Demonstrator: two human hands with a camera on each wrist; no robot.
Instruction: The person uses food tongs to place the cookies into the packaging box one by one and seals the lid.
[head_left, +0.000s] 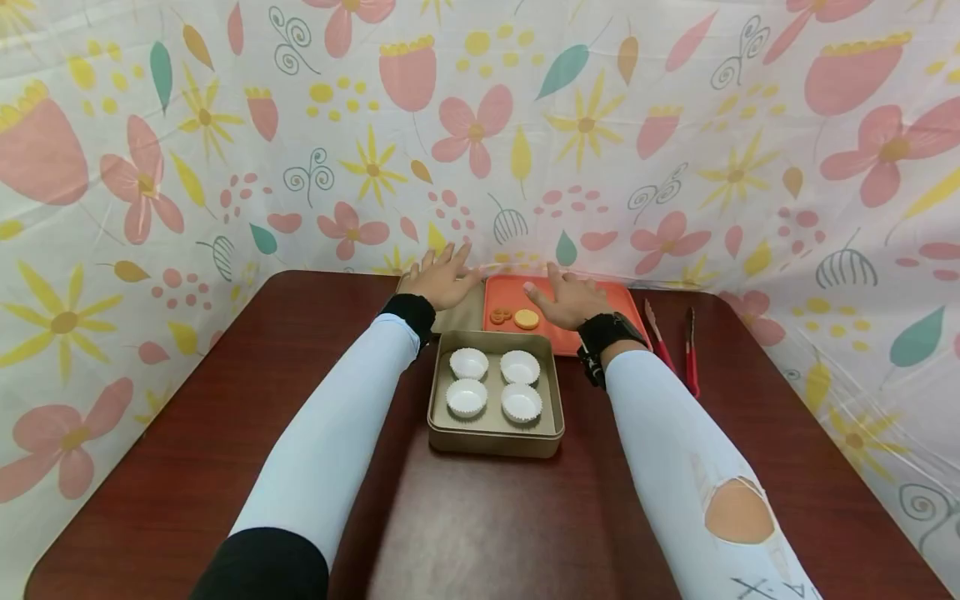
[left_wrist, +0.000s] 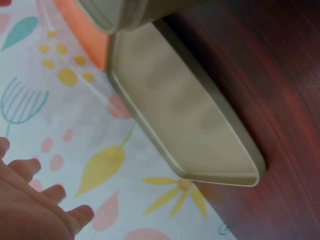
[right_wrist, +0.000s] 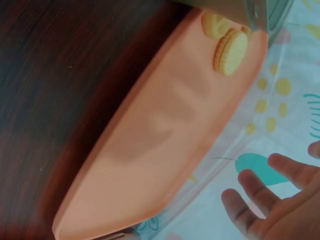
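My left hand (head_left: pixel 442 279) hovers with spread fingers over the gold tin lid (head_left: pixel 459 315), holding nothing. In the left wrist view the lid (left_wrist: pixel 170 100) lies with its hollow side up. On the other side, my right hand (head_left: pixel 572 300) is held above the orange tray (head_left: pixel 618 304), fingers extended and empty. On that tray lie a round sandwich cookie (head_left: pixel 527 319) and a pretzel-shaped cookie (head_left: pixel 500 316); the right wrist view shows the round cookie (right_wrist: pixel 231 52) near the tin. Nearer to me stands the open gold tin (head_left: pixel 495 442), with several white paper cups (head_left: pixel 467 398) inside.
Right of the tray lie two red-handled utensils, one (head_left: pixel 660 337) partly behind my right forearm and another (head_left: pixel 691 354) beside it. The dark wooden table (head_left: pixel 480 533) meets a floral-patterned sheet (head_left: pixel 480 183) at its back edge.
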